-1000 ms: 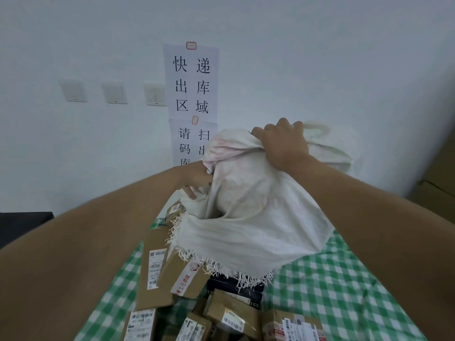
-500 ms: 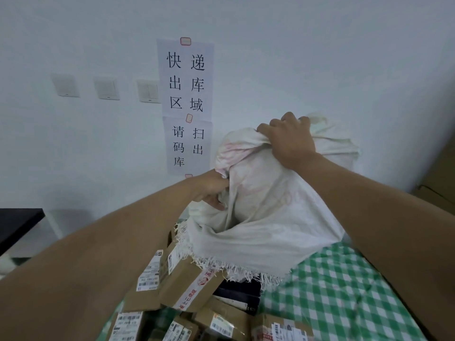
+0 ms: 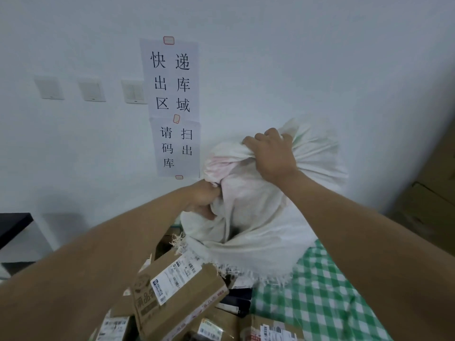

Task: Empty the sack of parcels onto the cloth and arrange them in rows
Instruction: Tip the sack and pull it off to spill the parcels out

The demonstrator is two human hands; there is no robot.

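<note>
I hold a white woven sack (image 3: 261, 225) upside down over the green checked cloth (image 3: 317, 299), its frayed mouth pointing down. My right hand (image 3: 273, 156) grips the bunched bottom of the sack at the top. My left hand (image 3: 203, 196) grips a fold on the sack's left side. Several brown cardboard parcels lie heaped under the mouth. A large labelled box (image 3: 177, 289) leans tilted against the sack's opening. A dark flat parcel (image 3: 237, 300) lies beneath the fringe.
Paper signs (image 3: 173, 107) with Chinese characters hang on the white wall behind, beside three wall switches (image 3: 92, 89). A black table edge (image 3: 12, 225) sits at the left. Cardboard boxes (image 3: 428, 207) stand at the right.
Both hands have lowered and shifted right with the sack. The large labelled box has slid further out of the mouth onto the heap.
</note>
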